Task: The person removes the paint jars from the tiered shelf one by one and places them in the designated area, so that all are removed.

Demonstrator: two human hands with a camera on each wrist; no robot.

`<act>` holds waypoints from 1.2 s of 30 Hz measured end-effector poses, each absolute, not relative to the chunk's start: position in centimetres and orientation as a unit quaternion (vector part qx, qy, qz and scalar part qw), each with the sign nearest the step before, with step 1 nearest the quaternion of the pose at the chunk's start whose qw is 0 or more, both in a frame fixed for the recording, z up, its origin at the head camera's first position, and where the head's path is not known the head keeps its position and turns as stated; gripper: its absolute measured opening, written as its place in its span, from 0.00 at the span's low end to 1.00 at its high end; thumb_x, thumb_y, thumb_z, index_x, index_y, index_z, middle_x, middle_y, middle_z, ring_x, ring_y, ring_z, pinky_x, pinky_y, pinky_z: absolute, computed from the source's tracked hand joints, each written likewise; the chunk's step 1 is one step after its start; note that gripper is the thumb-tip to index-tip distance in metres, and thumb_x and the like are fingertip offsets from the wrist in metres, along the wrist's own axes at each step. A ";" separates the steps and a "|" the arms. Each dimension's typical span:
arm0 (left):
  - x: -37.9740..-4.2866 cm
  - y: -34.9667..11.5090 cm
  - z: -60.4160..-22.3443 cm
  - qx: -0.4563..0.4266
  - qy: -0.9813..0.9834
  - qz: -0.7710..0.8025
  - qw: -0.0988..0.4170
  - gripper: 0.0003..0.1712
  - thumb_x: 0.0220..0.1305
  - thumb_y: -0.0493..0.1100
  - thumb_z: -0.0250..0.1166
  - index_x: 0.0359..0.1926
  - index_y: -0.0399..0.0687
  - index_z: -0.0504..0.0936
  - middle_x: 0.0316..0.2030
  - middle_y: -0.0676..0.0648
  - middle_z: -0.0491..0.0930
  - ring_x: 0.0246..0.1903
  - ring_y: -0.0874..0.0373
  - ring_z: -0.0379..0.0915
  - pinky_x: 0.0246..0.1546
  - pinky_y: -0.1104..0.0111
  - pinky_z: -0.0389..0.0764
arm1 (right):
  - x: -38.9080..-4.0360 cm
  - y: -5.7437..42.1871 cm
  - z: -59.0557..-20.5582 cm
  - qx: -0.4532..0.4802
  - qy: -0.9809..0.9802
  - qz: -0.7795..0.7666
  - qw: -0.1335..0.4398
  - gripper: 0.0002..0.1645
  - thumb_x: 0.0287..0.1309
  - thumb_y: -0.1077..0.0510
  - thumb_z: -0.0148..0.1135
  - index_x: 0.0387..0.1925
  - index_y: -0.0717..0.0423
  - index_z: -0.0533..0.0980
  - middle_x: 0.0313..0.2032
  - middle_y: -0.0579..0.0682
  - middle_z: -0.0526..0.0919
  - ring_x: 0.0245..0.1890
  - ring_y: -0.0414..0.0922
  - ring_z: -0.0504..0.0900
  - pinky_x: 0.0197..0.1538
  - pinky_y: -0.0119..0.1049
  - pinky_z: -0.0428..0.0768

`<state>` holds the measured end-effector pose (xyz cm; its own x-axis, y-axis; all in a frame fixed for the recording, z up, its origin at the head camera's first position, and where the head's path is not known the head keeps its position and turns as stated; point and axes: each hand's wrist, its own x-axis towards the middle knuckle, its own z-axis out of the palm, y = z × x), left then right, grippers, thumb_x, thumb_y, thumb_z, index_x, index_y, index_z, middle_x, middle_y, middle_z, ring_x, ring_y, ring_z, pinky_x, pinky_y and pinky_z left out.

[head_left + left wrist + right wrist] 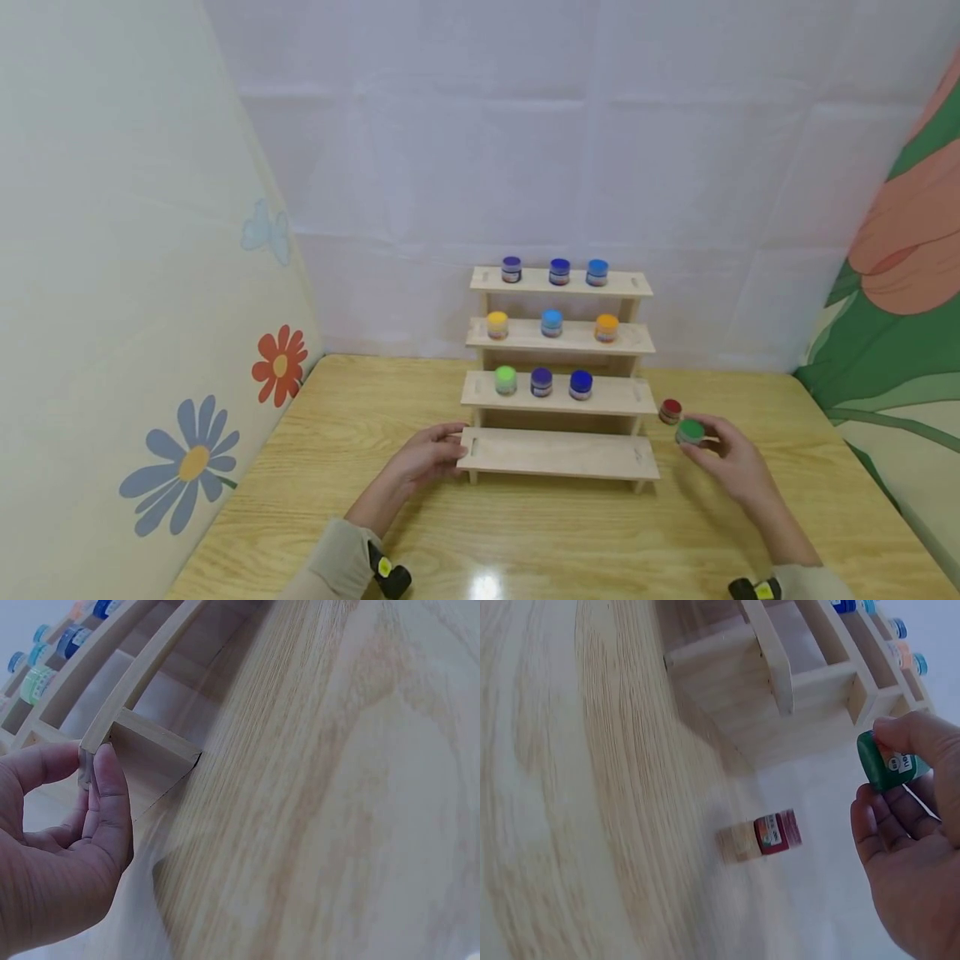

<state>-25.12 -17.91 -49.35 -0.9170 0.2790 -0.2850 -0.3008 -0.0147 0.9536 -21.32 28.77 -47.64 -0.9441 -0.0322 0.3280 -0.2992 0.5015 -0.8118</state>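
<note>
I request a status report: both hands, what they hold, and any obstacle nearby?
Left hand gripping pale wooden tiered rack at bottom left. Right hand holding small round green jar above table. Possible obstacle: small round dark-red jar, standing beside rack.

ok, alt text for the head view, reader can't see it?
A person's right hand holds a small round green-lidded jar beside a four-tier pale wooden rack; the left hand grips the rack's lower left end. Nine small round jars with coloured lids stand three apiece on the upper three tiers; a small red-lidded jar sits on the wood-grain table.
</note>
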 end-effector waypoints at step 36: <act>-24.7 -18.0 -49.0 -0.002 0.667 0.716 0.206 0.37 0.66 0.31 0.62 0.72 0.27 0.59 0.48 0.43 0.78 0.39 0.58 0.80 0.36 0.69 0.82 | -26.0 33.1 -49.4 -0.006 -0.901 0.433 0.008 0.40 0.71 0.44 0.61 0.72 0.65 0.63 0.61 0.71 0.73 0.61 0.66 0.72 0.59 0.57 0.74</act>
<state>-24.74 -18.05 -49.02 -0.9148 0.2933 -0.2777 -0.2975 -0.0242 0.9544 -26.05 33.10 -49.37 -0.9998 0.0168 0.0089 0.0035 0.6249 -0.7807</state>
